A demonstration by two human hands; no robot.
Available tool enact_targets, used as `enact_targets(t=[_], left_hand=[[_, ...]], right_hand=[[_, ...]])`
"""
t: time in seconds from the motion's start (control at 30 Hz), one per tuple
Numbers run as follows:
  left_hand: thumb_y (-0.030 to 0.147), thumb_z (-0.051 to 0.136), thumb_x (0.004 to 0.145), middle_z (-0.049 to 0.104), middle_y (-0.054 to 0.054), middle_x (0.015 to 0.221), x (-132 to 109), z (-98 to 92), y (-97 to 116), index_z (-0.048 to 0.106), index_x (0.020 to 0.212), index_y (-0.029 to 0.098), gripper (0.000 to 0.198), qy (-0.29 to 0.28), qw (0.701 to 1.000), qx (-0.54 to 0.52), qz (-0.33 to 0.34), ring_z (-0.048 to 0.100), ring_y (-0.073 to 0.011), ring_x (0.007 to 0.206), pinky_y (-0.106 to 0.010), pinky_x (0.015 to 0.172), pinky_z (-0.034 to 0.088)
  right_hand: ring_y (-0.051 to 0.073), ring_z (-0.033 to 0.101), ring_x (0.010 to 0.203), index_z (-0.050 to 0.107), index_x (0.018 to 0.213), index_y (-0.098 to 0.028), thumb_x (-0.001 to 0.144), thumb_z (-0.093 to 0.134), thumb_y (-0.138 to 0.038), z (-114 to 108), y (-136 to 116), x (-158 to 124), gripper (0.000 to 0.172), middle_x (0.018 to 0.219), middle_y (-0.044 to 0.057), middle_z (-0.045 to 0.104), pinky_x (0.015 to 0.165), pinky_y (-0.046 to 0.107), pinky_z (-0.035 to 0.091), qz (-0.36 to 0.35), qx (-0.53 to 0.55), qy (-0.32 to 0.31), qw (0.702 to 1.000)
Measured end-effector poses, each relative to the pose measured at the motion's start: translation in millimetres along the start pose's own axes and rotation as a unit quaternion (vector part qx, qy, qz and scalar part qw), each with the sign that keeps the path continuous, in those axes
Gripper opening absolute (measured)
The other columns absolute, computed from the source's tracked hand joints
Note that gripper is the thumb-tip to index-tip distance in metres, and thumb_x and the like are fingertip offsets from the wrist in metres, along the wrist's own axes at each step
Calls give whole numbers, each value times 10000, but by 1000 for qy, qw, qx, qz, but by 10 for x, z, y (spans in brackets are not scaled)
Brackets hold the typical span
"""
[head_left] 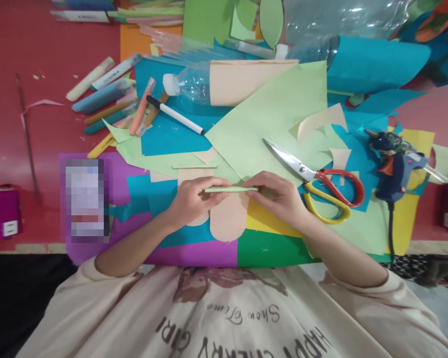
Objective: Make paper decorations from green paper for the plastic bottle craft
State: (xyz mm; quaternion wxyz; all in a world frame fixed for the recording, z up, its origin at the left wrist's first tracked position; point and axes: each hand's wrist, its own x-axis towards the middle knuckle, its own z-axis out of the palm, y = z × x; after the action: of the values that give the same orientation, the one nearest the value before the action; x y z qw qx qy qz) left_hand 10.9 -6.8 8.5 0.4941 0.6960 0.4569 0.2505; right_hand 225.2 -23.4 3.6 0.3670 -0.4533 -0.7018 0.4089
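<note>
A narrow rolled or folded strip of light green paper lies level between my two hands. My left hand pinches its left end between thumb and fingers. At the other end my right hand grips it the same way. Below the strip are peach paper pieces with rounded ends, one under the middle and another partly covered by my left hand. A second thin green strip rests above my left hand. Scissors with a red and a yellow handle lie half open beyond my right hand.
A glue gun with its cord lies at the right. A plastic bottle wrapped in peach paper stretches across the back, near another in blue paper. Several markers and a pixelated phone are at the left, among coloured sheets.
</note>
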Motion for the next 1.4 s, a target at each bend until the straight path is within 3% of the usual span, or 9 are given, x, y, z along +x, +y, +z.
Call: enact_targets(t=[0.17, 0.3, 0.4, 0.6, 0.8, 0.97, 1.4], left_hand=[[406, 617, 823, 747, -31, 865, 38, 6, 2, 712, 934, 175, 274, 13, 1000, -24, -3, 685, -124, 713, -173, 597, 553], [370, 639, 814, 748, -37, 908, 131, -21, 35, 715, 936, 181, 238, 22, 999, -41, 10, 702, -147, 822, -178, 654, 565], [346, 658, 805, 745, -40, 923, 217, -41, 49, 710, 932, 177, 218, 28, 998, -55, 26, 702, -148, 854, -178, 699, 565], [442, 680, 776, 737, -82, 1008, 291, -39, 14, 588, 1235, 171, 540, 33, 994, -107, 10, 707, -193, 899, -210, 658, 579], [360, 703, 772, 747, -63, 1000, 274, -30, -19, 738, 989, 200, 272, -2, 987, -159, 6, 696, -198, 974, -220, 754, 576], [297, 705, 775, 756, -44, 959, 280, -40, -31, 749, 962, 245, 199, -6, 986, -158, 45, 715, -155, 863, -167, 658, 554], [196, 683, 792, 757, -35, 937, 252, -23, -82, 731, 1017, 264, 240, 13, 986, -101, 131, 703, -110, 792, -135, 593, 519]], right_hand=[[122, 605, 683, 658, 874, -177, 831, 600, -250, 5, 4, 10, 102, 792, 44, 670, 581, 250, 513, 44, 38, 5, 998], [134, 631, 726, 641, 1021, -168, 787, 662, -378, 26, -1, 82, 315, 809, 43, 670, 602, 246, 532, 108, 107, 17, 988], [148, 657, 754, 680, 924, -176, 778, 669, -410, 51, 0, 166, 276, 805, 46, 698, 645, 267, 549, 119, 133, 50, 983], [164, 671, 778, 729, 819, -201, 755, 698, -391, 69, 15, 235, 203, 828, 48, 732, 670, 298, 550, 119, 160, 95, 975], [144, 645, 716, 753, 818, -210, 756, 701, -362, 68, 10, 191, 173, 774, 38, 726, 619, 281, 511, 103, 168, 86, 977], [140, 632, 685, 763, 797, -207, 740, 707, -406, 43, 1, 189, 214, 748, 44, 723, 594, 271, 495, 124, 162, 71, 976], [124, 613, 636, 764, 750, -191, 727, 715, -375, 27, 3, 197, 192, 701, 40, 719, 567, 252, 472, 133, 160, 54, 977]])
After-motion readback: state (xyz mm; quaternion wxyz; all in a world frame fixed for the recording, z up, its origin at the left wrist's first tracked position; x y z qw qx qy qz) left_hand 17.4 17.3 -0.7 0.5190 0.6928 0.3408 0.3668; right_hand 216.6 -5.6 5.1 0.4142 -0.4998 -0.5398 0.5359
